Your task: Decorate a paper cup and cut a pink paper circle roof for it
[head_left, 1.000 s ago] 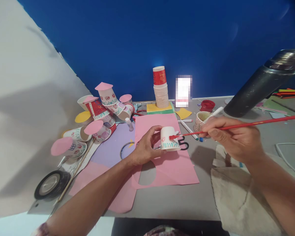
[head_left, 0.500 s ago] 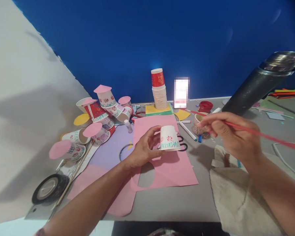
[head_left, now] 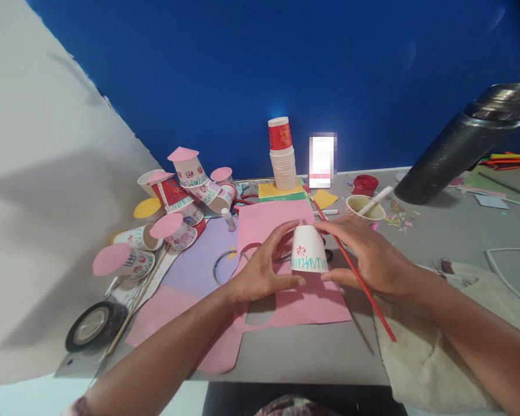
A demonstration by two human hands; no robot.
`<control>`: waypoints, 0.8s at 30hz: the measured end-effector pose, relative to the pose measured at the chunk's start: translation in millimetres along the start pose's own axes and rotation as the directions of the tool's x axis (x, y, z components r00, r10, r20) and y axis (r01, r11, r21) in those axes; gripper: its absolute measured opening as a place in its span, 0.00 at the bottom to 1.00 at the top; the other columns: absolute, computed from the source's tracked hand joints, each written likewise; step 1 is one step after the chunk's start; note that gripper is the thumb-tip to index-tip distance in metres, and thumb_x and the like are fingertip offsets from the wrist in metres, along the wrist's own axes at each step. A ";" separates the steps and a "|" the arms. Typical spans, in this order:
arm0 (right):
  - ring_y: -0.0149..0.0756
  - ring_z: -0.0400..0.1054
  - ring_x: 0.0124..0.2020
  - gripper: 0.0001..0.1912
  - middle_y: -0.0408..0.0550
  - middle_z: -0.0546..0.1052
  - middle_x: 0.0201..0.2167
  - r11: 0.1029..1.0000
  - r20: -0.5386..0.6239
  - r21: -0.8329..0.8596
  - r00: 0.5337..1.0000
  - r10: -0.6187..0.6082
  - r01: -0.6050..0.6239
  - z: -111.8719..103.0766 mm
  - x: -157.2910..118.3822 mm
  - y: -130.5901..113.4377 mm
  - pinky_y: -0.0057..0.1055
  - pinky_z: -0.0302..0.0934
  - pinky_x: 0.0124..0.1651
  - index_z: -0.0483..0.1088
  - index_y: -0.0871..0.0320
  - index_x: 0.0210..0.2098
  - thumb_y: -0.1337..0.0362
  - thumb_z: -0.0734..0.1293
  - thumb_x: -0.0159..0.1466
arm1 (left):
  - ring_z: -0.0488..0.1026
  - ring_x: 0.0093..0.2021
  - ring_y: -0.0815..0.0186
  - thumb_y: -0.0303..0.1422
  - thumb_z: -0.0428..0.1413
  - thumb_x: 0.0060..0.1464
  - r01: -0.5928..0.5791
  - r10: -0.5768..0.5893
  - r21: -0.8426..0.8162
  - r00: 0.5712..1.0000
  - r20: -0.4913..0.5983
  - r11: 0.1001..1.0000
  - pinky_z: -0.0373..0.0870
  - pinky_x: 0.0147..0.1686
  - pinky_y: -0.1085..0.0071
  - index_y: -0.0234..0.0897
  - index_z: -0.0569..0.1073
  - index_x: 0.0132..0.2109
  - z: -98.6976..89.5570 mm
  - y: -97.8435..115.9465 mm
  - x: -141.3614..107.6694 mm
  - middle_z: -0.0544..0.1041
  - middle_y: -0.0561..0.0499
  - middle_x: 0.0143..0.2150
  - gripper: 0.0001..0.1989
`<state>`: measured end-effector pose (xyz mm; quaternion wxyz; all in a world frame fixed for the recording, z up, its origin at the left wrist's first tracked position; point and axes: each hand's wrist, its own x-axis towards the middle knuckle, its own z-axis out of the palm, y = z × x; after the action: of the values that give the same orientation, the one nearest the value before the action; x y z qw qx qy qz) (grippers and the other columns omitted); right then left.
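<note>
A white paper cup (head_left: 309, 248) with green strokes near its rim and red flower marks is held upside down above the pink sheet (head_left: 281, 216). My left hand (head_left: 264, 263) grips the cup's left side, thumb low and fingers high. On the other side, my right hand (head_left: 368, 251) has its fingers at the cup's top and its thumb by the lower rim. A long red paintbrush (head_left: 359, 276) lies slanted across the right hand, passing between thumb and fingers. Black scissor handles (head_left: 328, 255) show partly behind the cup.
Decorated cups with pink paper tops (head_left: 167, 226) stand and lie at the left. Behind are a cup stack (head_left: 283, 167) and a lit phone (head_left: 322, 160). Farther right are a paint cup (head_left: 375, 215), a dark flask (head_left: 455, 150) and a beige cloth (head_left: 420, 341).
My right hand has moved left and down from the paint cup to the white cup, bringing the red brush along. The white cup has shifted slightly right and down; a white marker now shows in the paint cup.
</note>
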<state>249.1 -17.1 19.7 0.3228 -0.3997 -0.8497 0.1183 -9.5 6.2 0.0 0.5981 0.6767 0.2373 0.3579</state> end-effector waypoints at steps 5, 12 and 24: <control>0.62 0.75 0.57 0.46 0.58 0.80 0.59 1.000 0.063 -0.011 0.998 0.010 -0.010 0.1 2.5 -3.3 0.61 0.72 0.57 0.66 0.48 0.70 0.57 0.82 0.56 | 0.63 0.72 0.45 0.30 0.71 0.50 -0.033 0.043 0.288 0.999 -0.029 0.957 0.66 0.70 0.47 0.53 0.66 0.70 -1.1 1.1 -3.3 0.64 0.44 0.71 0.43; 0.44 0.80 0.44 0.18 0.49 0.84 0.49 0.986 -0.220 0.095 0.964 0.153 -0.135 -22.7 -0.6 -6.0 0.42 0.75 0.45 0.77 0.46 0.60 0.57 0.68 0.72 | 0.66 0.70 0.47 0.26 0.70 0.47 0.025 -0.015 0.086 0.993 -0.116 0.996 0.66 0.70 0.50 0.49 0.69 0.66 -3.4 -7.5 -0.2 0.65 0.44 0.69 0.39; 0.40 0.73 0.32 0.13 0.46 0.82 0.33 0.950 -0.362 0.309 0.930 0.070 0.049 -43.5 -5.1 -18.5 0.42 0.66 0.36 0.83 0.47 0.42 0.66 0.66 0.73 | 0.70 0.68 0.46 0.29 0.74 0.46 0.097 -0.088 0.049 0.984 -0.153 0.994 0.67 0.68 0.48 0.47 0.68 0.64 -5.3 -9.2 0.5 0.67 0.41 0.69 0.40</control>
<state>268.3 -35.5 59.1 0.5351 -0.3630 -0.7422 0.1760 -12.3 11.5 -8.8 0.5753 0.6525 0.3229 0.3729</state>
